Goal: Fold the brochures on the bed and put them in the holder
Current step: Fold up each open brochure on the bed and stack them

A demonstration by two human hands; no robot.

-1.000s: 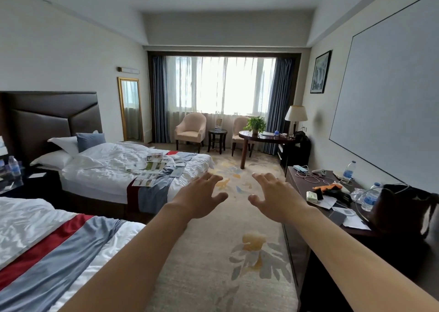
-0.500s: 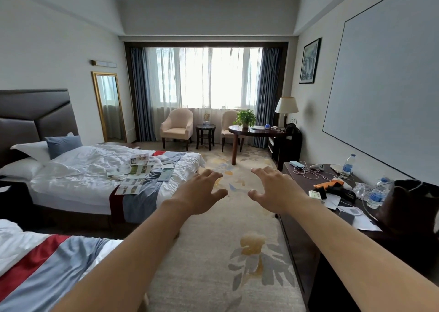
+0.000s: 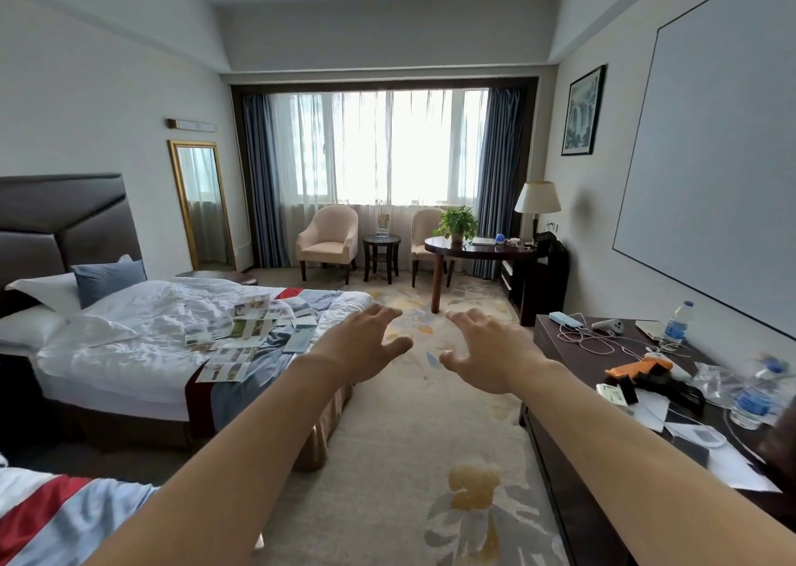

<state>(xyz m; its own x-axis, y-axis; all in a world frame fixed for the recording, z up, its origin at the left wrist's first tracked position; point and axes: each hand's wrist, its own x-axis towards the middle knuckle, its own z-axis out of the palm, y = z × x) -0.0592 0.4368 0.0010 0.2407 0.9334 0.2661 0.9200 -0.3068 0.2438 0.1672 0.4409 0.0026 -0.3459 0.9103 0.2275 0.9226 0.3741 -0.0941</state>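
Several unfolded brochures (image 3: 241, 333) lie scattered on the far bed (image 3: 129, 350), over its white duvet and blue-red runner. A clear holder (image 3: 382, 225) with a sheet in it stands on the small round side table (image 3: 381, 242) between the armchairs by the window. My left hand (image 3: 366, 346) and my right hand (image 3: 486, 354) are stretched out in front of me above the carpet, fingers spread and relaxed, holding nothing. Both hands are to the right of the bed's foot, well short of the brochures.
A dark sideboard (image 3: 573, 415) along the right wall carries cables, water bottles (image 3: 676, 326) and papers. A second bed (image 3: 56, 518) is at the lower left. A round desk (image 3: 469, 249), a lamp and two armchairs stand by the window. Carpeted floor (image 3: 409, 458) runs between bed and sideboard.
The view has moved forward and swung slightly left, so the far bed and the brochures appear nearer. Both hands keep the same spread pose in front of me.
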